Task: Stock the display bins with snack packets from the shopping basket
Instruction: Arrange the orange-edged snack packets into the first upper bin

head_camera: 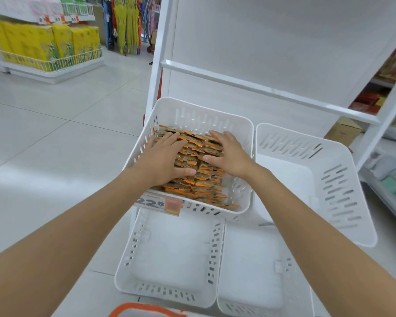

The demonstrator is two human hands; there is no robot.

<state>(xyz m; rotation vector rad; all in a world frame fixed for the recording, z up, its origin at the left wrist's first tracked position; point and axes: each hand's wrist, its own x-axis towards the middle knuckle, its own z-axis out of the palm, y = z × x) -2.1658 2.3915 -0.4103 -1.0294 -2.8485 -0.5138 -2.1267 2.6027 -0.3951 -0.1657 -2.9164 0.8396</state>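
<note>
Both arms reach forward into the upper left bin (pixel 204 115), a white plastic bin with slots in its walls, which stands tilted toward the person on a white display rack (pixel 261 88). This bin holds the snack packets (pixel 199 172), small brown packets with orange edges. They lie in overlapping rows from the back wall to the front wall.

The left hand (pixel 165 156) lies flat on the left part of the packets, with fingers straight and slightly spread and the thumb pointing to the right. The right hand (pixel 229 154) lies flat on the right part in the same way, with its thumb pointing to the left. Neither hand grips a packet; the palms and fingers only press on top of the pile.

A price tag (pixel 160 203) with large numbers and an orange square hangs on the front rim of this bin. Just beside it, to the right, stands the upper right bin (pixel 329 179). Below are the lower left bin (pixel 169 291) and the lower right bin (pixel 249 305), side by side; their white bottoms show.

At the bottom edge an orange rim (pixel 133 307) is visible, perhaps the shopping basket; only a small piece shows. Far left, across the tiled floor (pixel 55 133), a shelf carries yellow packages (pixel 44 40).
</note>
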